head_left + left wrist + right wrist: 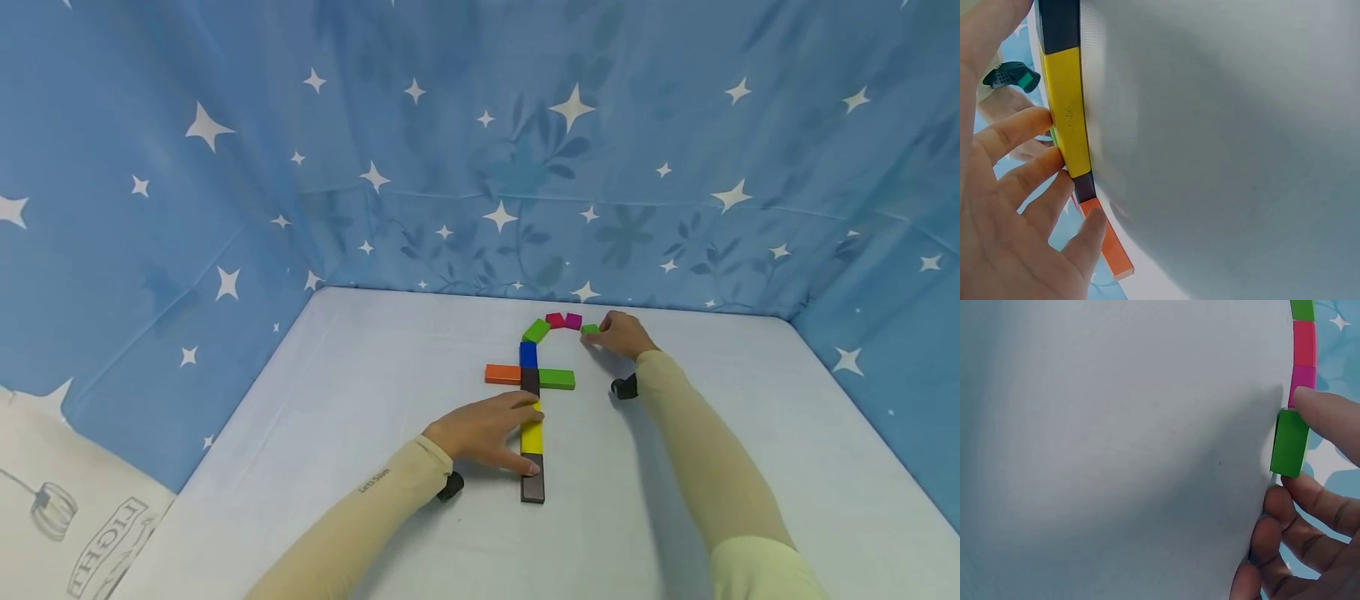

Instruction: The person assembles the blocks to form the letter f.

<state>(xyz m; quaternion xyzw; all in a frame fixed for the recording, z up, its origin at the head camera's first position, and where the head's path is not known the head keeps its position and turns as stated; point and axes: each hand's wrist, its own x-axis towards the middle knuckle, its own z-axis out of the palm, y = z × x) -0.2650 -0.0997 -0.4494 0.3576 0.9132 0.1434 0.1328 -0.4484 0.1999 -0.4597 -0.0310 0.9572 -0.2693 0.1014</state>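
At the far end of a curved row of blocks, my right hand (624, 335) pinches a small green block (1290, 444) between thumb and fingertip. Beside it lies a magenta block (573, 321), then a red block (554, 321) and a slanted green block (536, 331). My left hand (483, 429) rests with spread fingers over a straight column, its fingertips touching the yellow block (1069, 112) and its thumb by the lower dark block (532, 490). Farther up come another dark block (530, 381) and a blue block (528, 355).
An orange block (502, 374) and a long green block (557, 379) stick out on either side of the upper dark block. Everything lies on a white table (390, 350). A blue star-patterned curtain (450, 167) hangs behind and at the sides.
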